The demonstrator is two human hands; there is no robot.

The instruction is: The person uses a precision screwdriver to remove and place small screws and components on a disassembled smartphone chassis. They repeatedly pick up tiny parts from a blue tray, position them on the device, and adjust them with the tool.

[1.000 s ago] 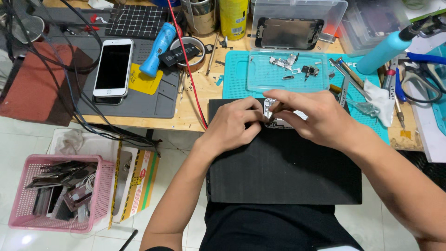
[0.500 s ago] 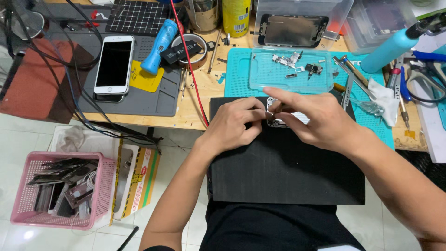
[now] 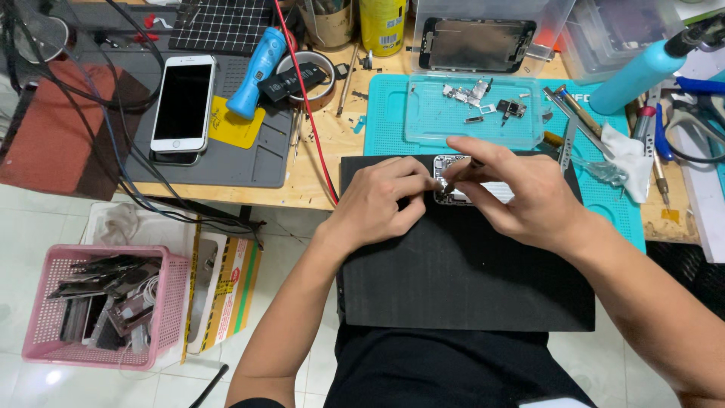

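Note:
An opened phone body (image 3: 451, 162), silvery inside, lies on a black board (image 3: 468, 279) across my lap. My left hand (image 3: 381, 202) pinches its left edge with thumb and fingers. Over its right side, my right hand (image 3: 525, 193) grips a thin metal tool (image 3: 458, 175) whose tip points at the upper left of the phone. Most of the phone is hidden under both hands.
A clear tray of small parts (image 3: 423, 121) sits on a teal mat (image 3: 381, 113) just beyond the board. A white smartphone (image 3: 182, 102), blue-handled tool (image 3: 257, 72) and tape roll (image 3: 326, 85) lie left. A pink basket (image 3: 47, 302) and cardboard box (image 3: 230, 287) stand on the floor.
Both hands stay on the phone, almost in place. My right index finger has stretched out further over it. The view has shifted slightly.

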